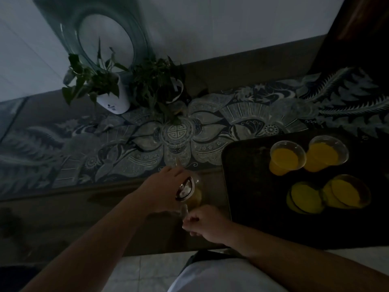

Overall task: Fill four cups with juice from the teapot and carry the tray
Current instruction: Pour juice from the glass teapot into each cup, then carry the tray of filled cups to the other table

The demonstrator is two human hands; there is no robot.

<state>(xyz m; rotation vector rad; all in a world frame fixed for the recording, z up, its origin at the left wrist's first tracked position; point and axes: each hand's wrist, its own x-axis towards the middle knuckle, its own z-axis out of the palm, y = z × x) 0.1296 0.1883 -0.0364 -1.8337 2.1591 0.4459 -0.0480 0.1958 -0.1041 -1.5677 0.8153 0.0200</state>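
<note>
Seemingly both hands (181,203) (fingers curled) on teapot (190,191).

The teapot (193,192) was clear glass with a shiny metal lid. The four cups (287,158) looked like clear, glossy plastic. The tray (248,186) was dark and matt. A patterned cloth (210,127) covered the desk, and the plant pot (114,102) was smooth and white.

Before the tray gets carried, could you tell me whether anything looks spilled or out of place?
Nothing stands out. All four cups sit filled on the tray, no spill visible in the dim light. The teapot stands beside it, between both hands.
</note>
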